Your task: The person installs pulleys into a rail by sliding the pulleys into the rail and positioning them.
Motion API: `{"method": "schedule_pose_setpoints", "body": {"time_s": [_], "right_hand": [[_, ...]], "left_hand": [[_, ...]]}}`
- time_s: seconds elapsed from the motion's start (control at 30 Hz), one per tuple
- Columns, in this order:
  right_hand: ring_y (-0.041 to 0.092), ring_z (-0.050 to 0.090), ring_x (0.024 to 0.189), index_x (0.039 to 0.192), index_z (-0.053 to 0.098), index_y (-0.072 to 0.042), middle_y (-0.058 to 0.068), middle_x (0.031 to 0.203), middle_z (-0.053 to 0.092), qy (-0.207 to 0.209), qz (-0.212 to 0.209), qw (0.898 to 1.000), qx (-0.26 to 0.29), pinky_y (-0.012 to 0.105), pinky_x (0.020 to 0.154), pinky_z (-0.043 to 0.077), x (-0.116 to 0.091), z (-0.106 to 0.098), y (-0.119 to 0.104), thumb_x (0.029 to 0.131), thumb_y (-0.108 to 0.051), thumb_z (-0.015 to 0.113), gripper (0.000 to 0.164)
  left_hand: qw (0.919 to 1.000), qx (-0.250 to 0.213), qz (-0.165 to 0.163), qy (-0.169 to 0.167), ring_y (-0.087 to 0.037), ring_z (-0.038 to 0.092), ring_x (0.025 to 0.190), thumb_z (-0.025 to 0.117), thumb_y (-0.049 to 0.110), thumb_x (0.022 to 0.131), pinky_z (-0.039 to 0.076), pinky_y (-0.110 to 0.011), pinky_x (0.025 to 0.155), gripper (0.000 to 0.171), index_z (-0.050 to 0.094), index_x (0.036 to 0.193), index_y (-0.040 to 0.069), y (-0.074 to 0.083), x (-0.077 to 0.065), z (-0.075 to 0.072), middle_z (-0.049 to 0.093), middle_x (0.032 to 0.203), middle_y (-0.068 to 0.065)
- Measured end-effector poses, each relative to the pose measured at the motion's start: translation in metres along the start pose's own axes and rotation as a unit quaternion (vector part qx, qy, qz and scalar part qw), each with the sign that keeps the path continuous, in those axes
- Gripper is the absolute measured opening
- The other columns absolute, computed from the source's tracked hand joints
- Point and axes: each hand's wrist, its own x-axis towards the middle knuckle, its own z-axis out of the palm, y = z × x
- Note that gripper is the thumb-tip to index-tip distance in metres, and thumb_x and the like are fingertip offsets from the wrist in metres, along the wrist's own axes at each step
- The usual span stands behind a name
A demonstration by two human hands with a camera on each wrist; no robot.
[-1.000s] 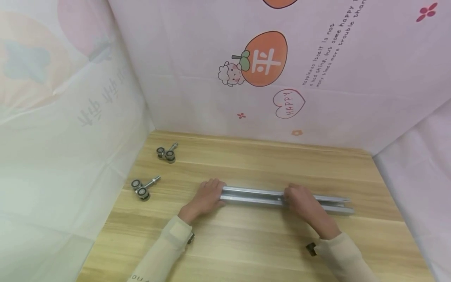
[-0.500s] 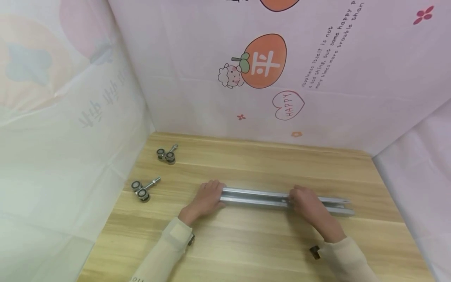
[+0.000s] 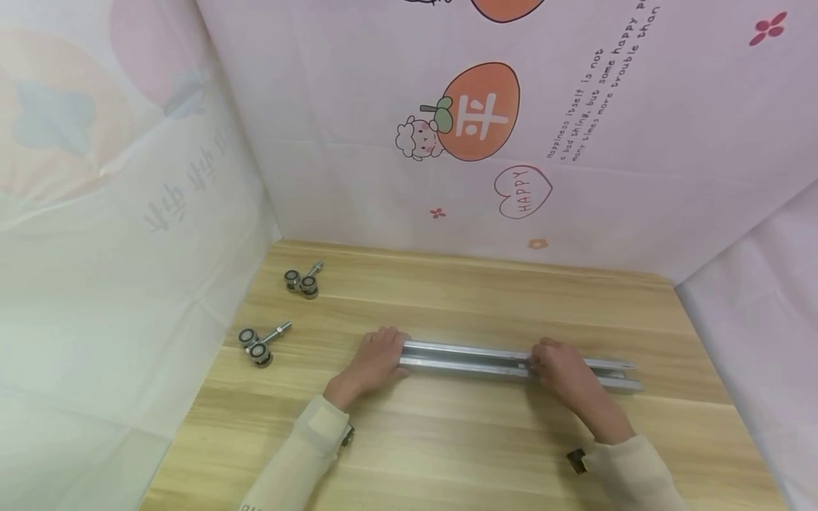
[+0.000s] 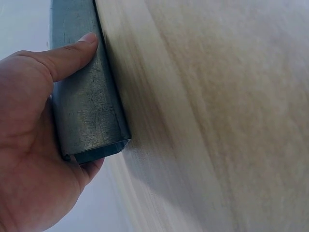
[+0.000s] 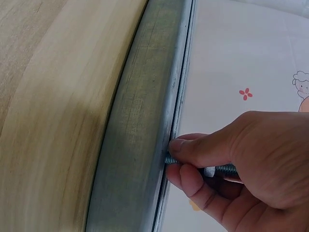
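A grey metal channel track (image 3: 460,367) lies lengthwise on the wooden table, its slotted side up. My left hand (image 3: 375,358) grips the track's left end. In the left wrist view the thumb (image 4: 72,57) presses the near wall, close to the track's open end (image 4: 96,152). Toward the track's right part, my right hand (image 3: 562,369) is over the slot. The right wrist view shows its thumb and fingers pinching a threaded bolt (image 5: 226,170) with a nut (image 5: 209,171) on it. The bolt's end goes in at the slot; whatever it joins inside is hidden.
Two twin-wheel rollers with threaded bolts, one nearer (image 3: 260,348) and one farther (image 3: 303,282), lie on the table's left side. Printed cloth walls (image 3: 358,184) stand at the back and both sides of the wooden table (image 3: 447,440).
My right hand has slid a little to the right along the track, with the bolt in its fingers. The left hand and the track have stayed in place.
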Motion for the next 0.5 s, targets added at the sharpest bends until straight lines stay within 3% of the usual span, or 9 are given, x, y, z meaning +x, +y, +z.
{"method": "schedule_pose_setpoints", "body": {"time_s": [0.2,0.5], "right_hand": [[0.031,0.071,0.076,0.084,0.073,0.002,0.01,0.08,0.068,0.007,0.0,1.0,0.006,0.044,0.069,0.063,-0.0024,-0.0017,0.0014,0.076,0.02,0.074,0.02],[0.033,0.072,0.078,0.085,0.074,0.003,0.011,0.081,0.068,-0.004,0.027,1.0,0.004,0.046,0.071,0.063,-0.0067,-0.0037,0.0086,0.077,0.021,0.073,0.019]], "left_hand": [[1.0,0.003,-0.005,-0.007,-0.027,0.052,0.114,0.078,0.036,0.095,0.043,-0.052,0.109,0.055,0.054,0.134,0.006,-0.0005,0.0015,0.0018,0.057,0.12,-0.008],[1.0,0.003,-0.003,0.001,-0.026,0.052,0.112,0.079,0.036,0.095,0.044,-0.051,0.108,0.053,0.055,0.133,0.007,-0.0017,0.0017,0.003,0.057,0.118,-0.007]]}}
